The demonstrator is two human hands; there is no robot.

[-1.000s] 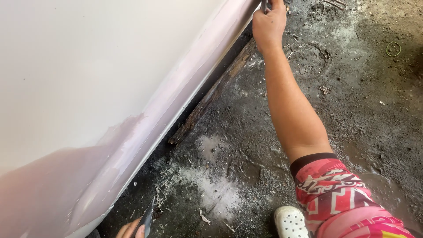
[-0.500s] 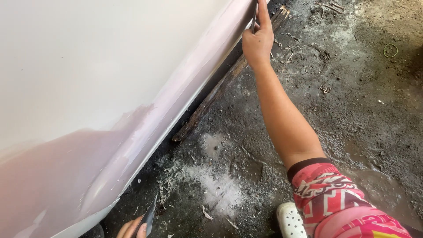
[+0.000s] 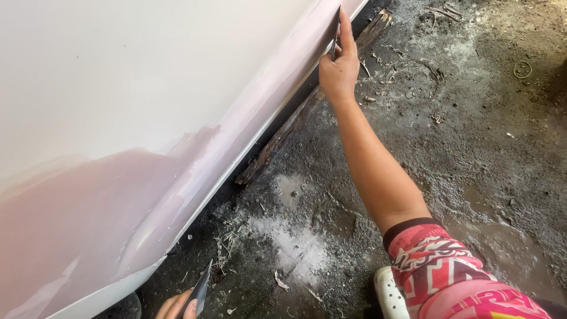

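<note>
A thin metal spreader blade (image 3: 335, 36) is held flat against the lower edge of a white body panel (image 3: 118, 88), near the top of the view, where a pinkish filler coat (image 3: 195, 171) runs along the panel's bottom strip. The blade is pinched by the right hand (image 3: 339, 68), whose fingers are closed around it with the index finger stretched up along its back — the arm is reached out straight from a red-and-pink patterned sleeve (image 3: 449, 277). At the bottom edge of the view the left hand (image 3: 177, 307) is only partly seen; a second, darker blade (image 3: 201, 289) is gripped between its fingertips, pointing upward and held well apart from the panel. Below the panel's edge a rough length of wood (image 3: 307, 106) is laid on the ground, running parallel to the strip. The ground itself is dirty concrete (image 3: 472, 147), marked by a pale dusty patch (image 3: 295, 248) — with scraps and dry fibres scattered just beside it. A white perforated shoe (image 3: 390, 295) is seen just beside the sleeve.
</note>
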